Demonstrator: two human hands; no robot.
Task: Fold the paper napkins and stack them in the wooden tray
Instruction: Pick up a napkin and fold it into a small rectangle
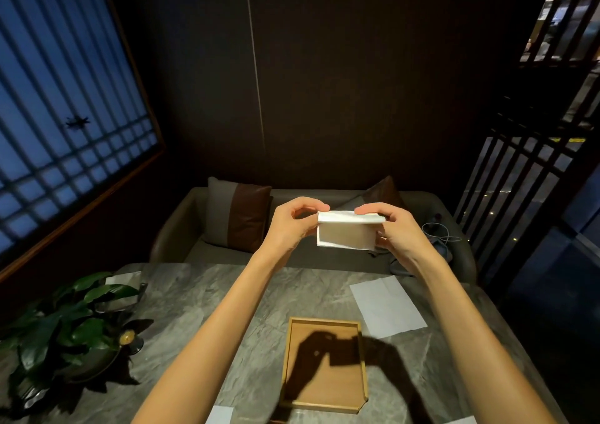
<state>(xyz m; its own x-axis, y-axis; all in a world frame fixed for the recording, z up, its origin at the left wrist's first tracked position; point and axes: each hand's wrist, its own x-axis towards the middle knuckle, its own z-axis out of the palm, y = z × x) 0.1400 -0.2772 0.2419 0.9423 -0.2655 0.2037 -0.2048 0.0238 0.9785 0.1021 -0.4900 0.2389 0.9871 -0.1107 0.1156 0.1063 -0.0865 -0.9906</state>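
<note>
While my left hand (289, 225) and right hand (394, 229) pinch one folded napkin (347, 233), long axis nine-to-three, one flat napkin (386, 306) lies at two o'clock of one wooden tray (324, 405).

two bare forearms in view, no sleeves anywhere up to frame edge. left hand (290, 225) & right hand (394, 229) both ungloved. no rings, no watch, no wristband visible. nails short, unpainted as far as dim light shows. forearms slim, reaching in from bottom of frame. rest of body out of shot.
</note>
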